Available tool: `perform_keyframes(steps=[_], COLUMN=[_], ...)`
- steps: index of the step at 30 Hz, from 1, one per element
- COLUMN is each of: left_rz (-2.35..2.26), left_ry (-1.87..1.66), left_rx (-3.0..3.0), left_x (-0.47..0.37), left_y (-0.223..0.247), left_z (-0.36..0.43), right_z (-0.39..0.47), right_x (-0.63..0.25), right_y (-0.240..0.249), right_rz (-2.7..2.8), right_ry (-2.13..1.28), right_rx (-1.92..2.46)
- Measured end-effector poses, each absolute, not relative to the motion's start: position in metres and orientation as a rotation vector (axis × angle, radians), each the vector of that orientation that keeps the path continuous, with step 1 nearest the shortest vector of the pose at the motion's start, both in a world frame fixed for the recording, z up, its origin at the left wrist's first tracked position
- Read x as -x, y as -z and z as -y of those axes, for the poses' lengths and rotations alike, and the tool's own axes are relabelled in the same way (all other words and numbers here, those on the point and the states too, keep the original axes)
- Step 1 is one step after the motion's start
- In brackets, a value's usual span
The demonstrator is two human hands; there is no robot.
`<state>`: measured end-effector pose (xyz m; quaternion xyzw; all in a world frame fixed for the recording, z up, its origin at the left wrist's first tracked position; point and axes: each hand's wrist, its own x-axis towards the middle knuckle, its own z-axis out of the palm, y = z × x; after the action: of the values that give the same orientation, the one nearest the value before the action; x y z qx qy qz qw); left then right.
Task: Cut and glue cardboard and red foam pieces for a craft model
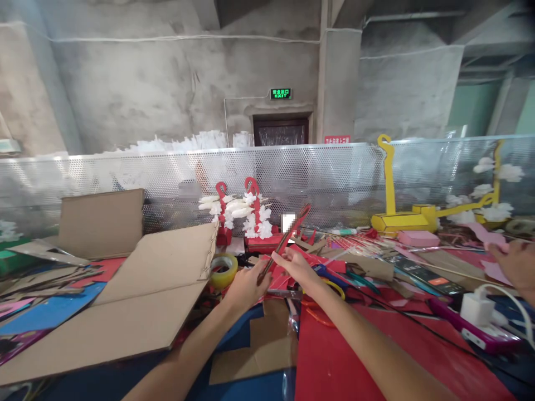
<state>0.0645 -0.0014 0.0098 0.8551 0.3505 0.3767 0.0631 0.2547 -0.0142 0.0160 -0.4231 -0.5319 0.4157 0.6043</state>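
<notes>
My left hand [247, 285] is closed around the lower end of a long, narrow strip [297, 224], red on one face with a brown cardboard-like edge. The fingers of my right hand [296, 266] are closed on the same strip a little higher up. It slants up and to the right, its far end free in the air. Just left of my left hand stands a roll of yellow tape [223, 271]. Below my right wrist lie scissors with yellow and orange handles [320, 314]. Red hook-shaped pieces with white flowers [256, 223] stand beyond my hands.
Large cardboard sheets [154, 284] fill the left side. Red sheets [376, 351] lie at the front right, near a purple power strip [480, 334] with a charger. Another person's hand [516, 264] is at the far right. A yellow hooked model [401, 220] stands by the perforated metal screen [167, 172].
</notes>
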Motion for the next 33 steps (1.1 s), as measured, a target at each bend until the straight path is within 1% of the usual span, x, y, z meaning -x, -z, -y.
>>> perform_keyframes(steps=[3, 5, 9, 12, 14, 26, 33], left_rz=[-1.213, -1.229, -1.074, -0.837, -0.772, -0.839, -0.758], left_ry=[-1.064, -1.032, -1.098, -1.178, -1.175, -1.055, -1.05], left_rx=[-2.744, -2.789, -2.72, -2.518, -2.407, -2.273, -2.26], left_x=[-0.065, -0.064, -0.064, -0.064, -0.065, -0.068, -0.065], left_y=[-0.01, -0.012, -0.019, -0.023, -0.022, -0.015, -0.007], left_z=[0.0, 0.003, 0.013, 0.016, 0.013, 0.002, -0.002], right_z=[0.012, 0.012, 0.013, 0.014, 0.014, 0.008, 0.003], right_x=[-0.253, -0.253, -0.257, -0.263, -0.268, -0.277, -0.277], right_y=[-0.017, -0.018, -0.02, -0.021, -0.02, -0.02, -0.025], right_rz=[1.158, 1.136, 1.086, 1.04, 1.03, 1.093, 1.144], right_ry=[-0.961, -0.99, -1.035, -1.075, -1.104, -1.144, -1.108], right_rx=[0.956, 0.92, 0.871, 0.826, 0.8, 0.8, 0.789])
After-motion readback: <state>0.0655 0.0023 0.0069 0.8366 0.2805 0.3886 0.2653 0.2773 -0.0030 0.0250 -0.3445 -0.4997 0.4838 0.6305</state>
